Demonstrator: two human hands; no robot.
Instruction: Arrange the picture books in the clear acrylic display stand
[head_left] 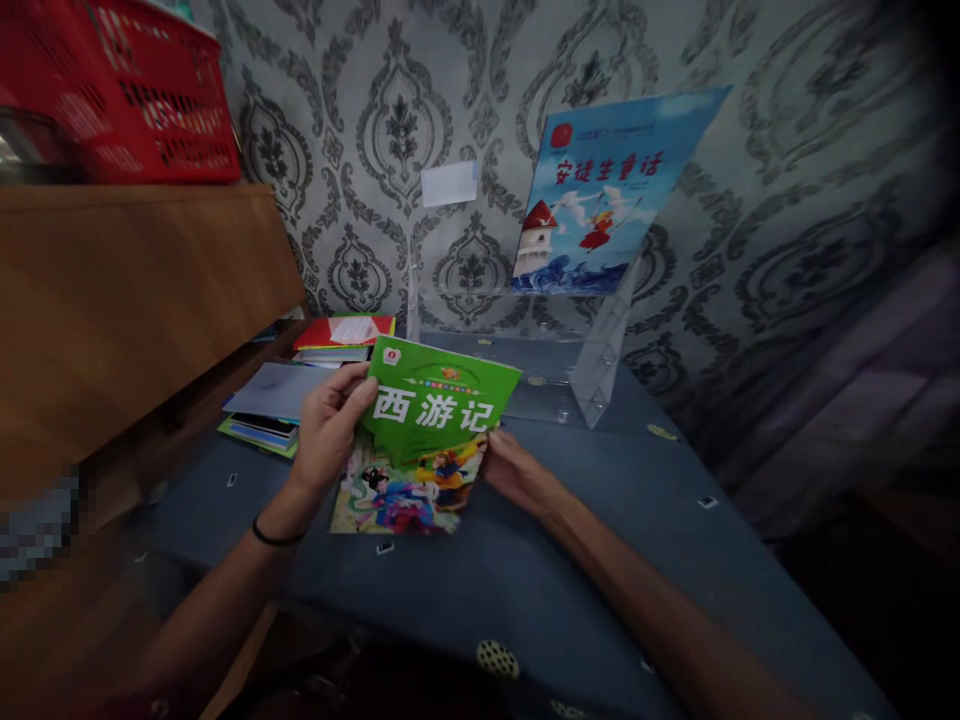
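Note:
A green picture book (431,430) with large white characters and cartoon figures on its cover is held up over the table, its cover facing me. My left hand (334,420) grips its left edge, thumb on the front. At the lower right edge, my right hand (517,470) holds the book too, with its fingertips partly hidden behind it. Behind stands a clear plastic book rack (600,365). A blue book (600,200) with red characters rests upright on the rack's upper right part.
Stacked books (259,415) lie on the dark blue table (600,560) to the left, below a wooden cabinet (142,300). A red basket (161,95) sits on the cabinet. Patterned wallpaper covers the wall behind, and pale cloth (847,380) hangs at the right.

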